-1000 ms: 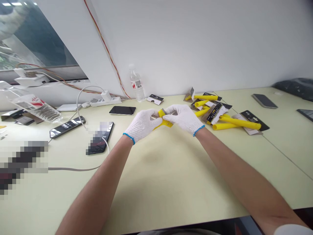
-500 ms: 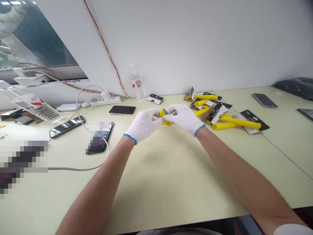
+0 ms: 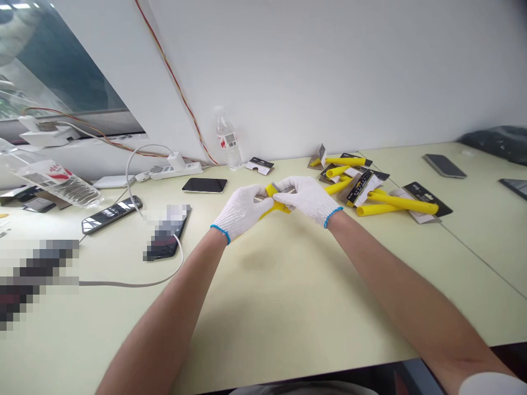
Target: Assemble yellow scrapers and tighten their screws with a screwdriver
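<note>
My left hand (image 3: 244,209) and my right hand (image 3: 308,198), both in white knitted gloves with blue cuffs, meet above the middle of the table. Between them they grip a yellow scraper (image 3: 281,207); its head shows at the fingertips, with a greyish edge partly covered. A sliver of yellow handle runs under my left palm, and the rest of it is hidden. Fingers of both hands are closed in a pinch. To the right lie several more yellow scrapers (image 3: 403,202) with black and white cards (image 3: 426,198) on them.
At the back stand a water bottle (image 3: 227,140), a small card (image 3: 260,165) and a power strip (image 3: 175,169). Phones (image 3: 205,185) and a white cable (image 3: 135,284) lie on the left, beside a tilted bottle (image 3: 61,178). Another phone (image 3: 444,165) is at far right.
The scraper has turned slightly in my hands, so that some yellow handle now shows beneath my left palm. Both hands stay in nearly the same place.
</note>
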`<state>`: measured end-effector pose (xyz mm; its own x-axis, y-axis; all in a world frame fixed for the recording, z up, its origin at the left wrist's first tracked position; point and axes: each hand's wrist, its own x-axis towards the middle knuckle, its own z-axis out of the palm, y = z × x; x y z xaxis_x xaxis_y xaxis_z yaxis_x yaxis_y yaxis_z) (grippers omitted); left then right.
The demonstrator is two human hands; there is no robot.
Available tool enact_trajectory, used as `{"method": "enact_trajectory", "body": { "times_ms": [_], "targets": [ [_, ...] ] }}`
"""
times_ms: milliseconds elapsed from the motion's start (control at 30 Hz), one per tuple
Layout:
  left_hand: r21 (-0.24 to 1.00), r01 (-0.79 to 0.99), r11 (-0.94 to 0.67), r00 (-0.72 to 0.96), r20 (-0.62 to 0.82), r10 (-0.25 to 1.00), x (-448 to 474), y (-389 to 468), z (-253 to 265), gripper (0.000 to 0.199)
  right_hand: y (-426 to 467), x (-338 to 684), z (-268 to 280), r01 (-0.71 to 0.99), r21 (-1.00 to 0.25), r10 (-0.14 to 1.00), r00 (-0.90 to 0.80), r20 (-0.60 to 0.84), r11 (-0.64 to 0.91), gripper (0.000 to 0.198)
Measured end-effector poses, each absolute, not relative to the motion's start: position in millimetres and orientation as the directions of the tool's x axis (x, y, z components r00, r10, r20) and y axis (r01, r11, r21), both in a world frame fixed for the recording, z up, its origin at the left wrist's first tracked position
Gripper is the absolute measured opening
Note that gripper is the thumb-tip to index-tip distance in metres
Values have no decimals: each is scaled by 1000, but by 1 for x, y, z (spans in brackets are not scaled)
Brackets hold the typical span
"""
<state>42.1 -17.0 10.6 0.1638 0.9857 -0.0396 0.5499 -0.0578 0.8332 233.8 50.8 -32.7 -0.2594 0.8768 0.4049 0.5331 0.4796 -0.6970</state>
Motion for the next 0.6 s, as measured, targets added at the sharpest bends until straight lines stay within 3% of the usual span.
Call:
{"method": "enact_trajectory", "body": {
  "times_ms": [100, 333, 467, 600],
  "targets": [
    [842, 537, -46, 168, -54, 984, 43, -17, 12, 29, 50, 234, -32, 532, -699, 878, -268, 397, 478, 78],
    [780, 605, -156, 154, 78, 985, 40, -7, -2, 27, 46, 233, -28, 534, -699, 879, -281, 384, 476, 81],
    [797, 594, -104, 139, 25, 990, 41, -9, -1, 29, 42, 235, -26, 539, -697, 882, -289, 373, 472, 77],
    [832, 550, -67, 113, 5, 994, 39, -9, -4, 29, 38, 234, -23, 549, -708, 889, -368, 273, 445, 67]
  ]
}}
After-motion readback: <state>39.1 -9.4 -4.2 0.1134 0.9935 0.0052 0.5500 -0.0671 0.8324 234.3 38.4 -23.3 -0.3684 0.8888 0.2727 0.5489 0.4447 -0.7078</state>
